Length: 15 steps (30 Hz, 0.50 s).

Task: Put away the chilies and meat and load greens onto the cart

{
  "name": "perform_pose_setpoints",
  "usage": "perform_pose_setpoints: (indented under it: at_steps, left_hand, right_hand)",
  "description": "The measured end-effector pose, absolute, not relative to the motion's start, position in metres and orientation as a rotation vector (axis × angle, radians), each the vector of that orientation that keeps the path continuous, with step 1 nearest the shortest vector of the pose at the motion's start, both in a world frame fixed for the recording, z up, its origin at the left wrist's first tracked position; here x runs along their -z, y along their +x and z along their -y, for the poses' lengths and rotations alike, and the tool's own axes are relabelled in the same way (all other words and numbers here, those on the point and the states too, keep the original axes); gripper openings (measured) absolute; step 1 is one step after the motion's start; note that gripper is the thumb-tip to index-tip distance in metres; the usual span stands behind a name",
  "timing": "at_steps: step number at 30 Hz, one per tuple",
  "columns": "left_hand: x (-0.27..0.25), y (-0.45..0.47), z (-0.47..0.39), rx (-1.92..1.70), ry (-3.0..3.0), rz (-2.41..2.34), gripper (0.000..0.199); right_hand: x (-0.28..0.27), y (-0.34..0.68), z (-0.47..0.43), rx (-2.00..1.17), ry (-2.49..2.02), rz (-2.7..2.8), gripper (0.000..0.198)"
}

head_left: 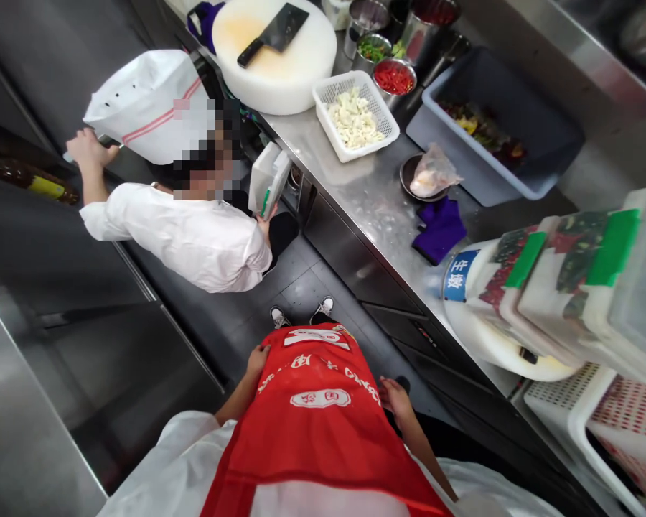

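Observation:
My left hand (257, 359) hangs beside the left edge of the red apron (317, 431) that I wear. Its fingers show only in part, look loosely open, and nothing can be seen in them. On the other side, my right hand (395, 396) is at the apron's right edge, below the counter front. It is open, with its fingers loosely bent and apart, and holds nothing. Whether either hand touches the apron cloth, I cannot tell. My shoes (323, 307) stand on the grey tiled floor.
Ahead, a co-worker (183, 230) holds a white container (268, 179) beside the steel counter (366, 208). On it are a cleaver (283, 29), round chopping board (280, 90), white basket (349, 147), grey bin (479, 161) and stacked tubs (560, 287). Steel cabinets (140, 345) line the left.

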State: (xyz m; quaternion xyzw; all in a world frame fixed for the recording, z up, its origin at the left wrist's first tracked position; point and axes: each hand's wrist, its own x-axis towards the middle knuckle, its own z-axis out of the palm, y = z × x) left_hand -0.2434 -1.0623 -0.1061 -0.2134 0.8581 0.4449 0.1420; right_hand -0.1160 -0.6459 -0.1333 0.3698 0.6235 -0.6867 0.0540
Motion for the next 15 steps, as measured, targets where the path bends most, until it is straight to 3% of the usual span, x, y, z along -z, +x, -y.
perform_pose_setpoints:
  at_steps: [5, 15]
  left_hand:
    - [0.101, -0.236, 1.063, -1.235, -0.611, -2.462, 0.032]
    - [0.088, -0.234, 1.058, -1.162, -0.623, -2.495, 0.031]
  right_hand:
    - [0.145, -0.107, 0.652, 2.091, 1.097, -1.827, 0.028]
    - [0.137, -0.140, 0.638, 2.183, 1.127, -1.832, 0.033]
